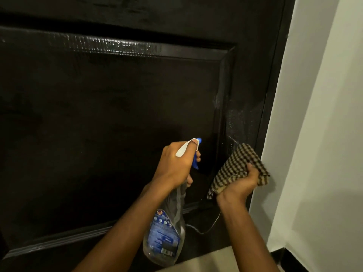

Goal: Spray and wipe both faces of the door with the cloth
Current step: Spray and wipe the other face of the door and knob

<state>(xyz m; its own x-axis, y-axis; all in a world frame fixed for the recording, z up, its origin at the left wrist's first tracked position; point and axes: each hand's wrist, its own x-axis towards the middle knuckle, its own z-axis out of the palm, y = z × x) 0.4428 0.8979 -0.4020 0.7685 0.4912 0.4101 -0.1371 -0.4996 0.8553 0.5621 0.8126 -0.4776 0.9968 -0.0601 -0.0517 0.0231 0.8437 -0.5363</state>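
I get one view only: head-worn wide-angle camera, facing forward and down. Close to door [117, 114], which fills most of frame. Left hand [174, 163] and right hand [240, 185] sit low centre; wall [324, 114] along right edge; floor strip [206, 261] at bottom.

pale floor [214, 265] meets black skirting [288, 262]

Broad door [98, 124] panel lies open up and left. Right side, just a narrow strip between raised moulding [222, 95] and white wall [324, 95], the right hand [239, 185] and checked cloth [241, 163] filling it low down. Left hand [172, 165] and spray bottle [167, 236] block the lower middle.
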